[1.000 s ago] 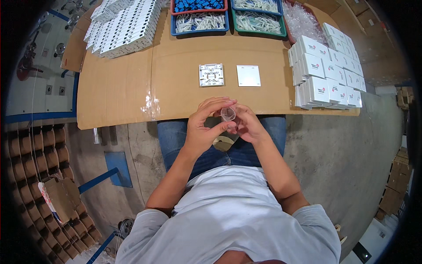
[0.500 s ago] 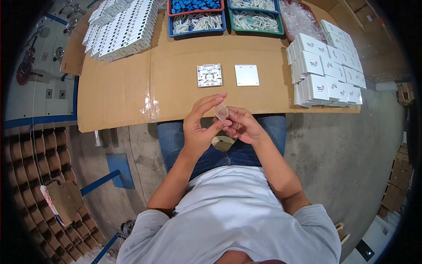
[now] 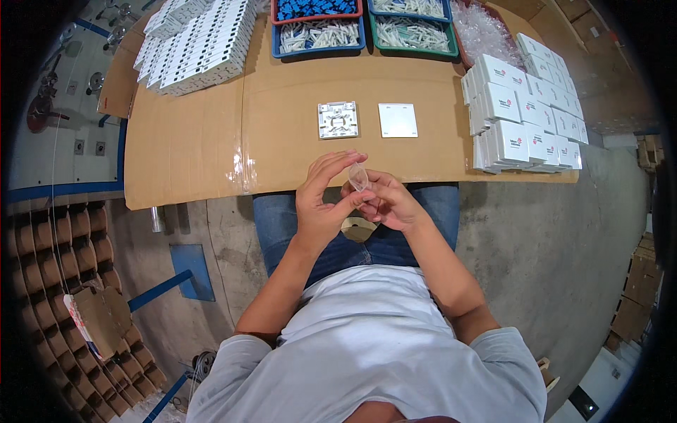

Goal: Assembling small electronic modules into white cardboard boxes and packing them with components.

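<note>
A small clear plastic bag (image 3: pixel 358 178) is held up between my hands just off the table's near edge, its mouth spread into an oval. My left hand (image 3: pixel 326 190) has its thumb at the bag's lower edge and its fingertips at the upper edge. From the other side, the curled fingers of my right hand (image 3: pixel 386 200) pinch it; part of their grip is hidden. Beyond my hands, a square white housing (image 3: pixel 338 120) lies with its moulded inside facing up. A flat white square cover (image 3: pixel 398 120) lies to its right.
White boxed units (image 3: pixel 204 56) are stacked at the far left, white cartons (image 3: pixel 509 141) at the right. Along the back stand a blue tray (image 3: pixel 319 51) and a green tray (image 3: pixel 412 51) of white pieces, and a bin of clear plastic (image 3: pixel 486 32). Cardboard (image 3: pixel 282 155) covers the table.
The clear bag's mouth has turned slightly and looks narrower. Both hands stay almost where they were, with the same hold.
</note>
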